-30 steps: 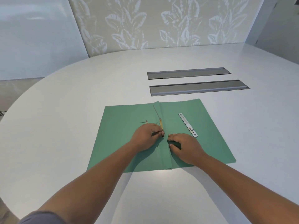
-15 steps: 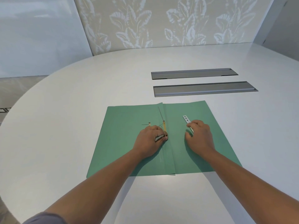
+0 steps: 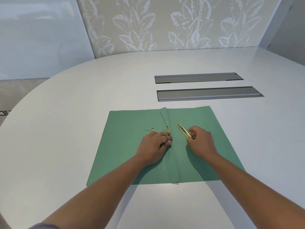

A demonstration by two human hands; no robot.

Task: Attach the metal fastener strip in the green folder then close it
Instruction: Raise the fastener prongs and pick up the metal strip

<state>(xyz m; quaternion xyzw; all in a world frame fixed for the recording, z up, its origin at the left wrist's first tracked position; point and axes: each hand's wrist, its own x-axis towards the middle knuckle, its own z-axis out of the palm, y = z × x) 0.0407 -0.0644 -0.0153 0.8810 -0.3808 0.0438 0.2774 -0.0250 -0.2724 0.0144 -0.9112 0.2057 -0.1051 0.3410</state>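
A green folder [image 3: 125,146] lies open and flat on the white table, its spine fold running toward me through the middle. My right hand [image 3: 200,142] pinches the near end of the metal fastener strip [image 3: 183,132], tilted up off the right flap so its brass side shows. My left hand [image 3: 155,144] presses on the fold and grips the thin fastener prongs [image 3: 167,129] that stick up beside the spine. A small prong end [image 3: 152,129] lies on the left flap just beyond my fingers.
Two long grey recessed cable trays [image 3: 209,94] sit in the table [image 3: 66,129] beyond the folder. The table's curved edge runs along the left. A leaf-patterned wall panel stands behind.
My right hand left the spine, moved right to the strip on the right flap, took hold of it and lifted it, turning its brass side up. My left hand stayed on the prongs.
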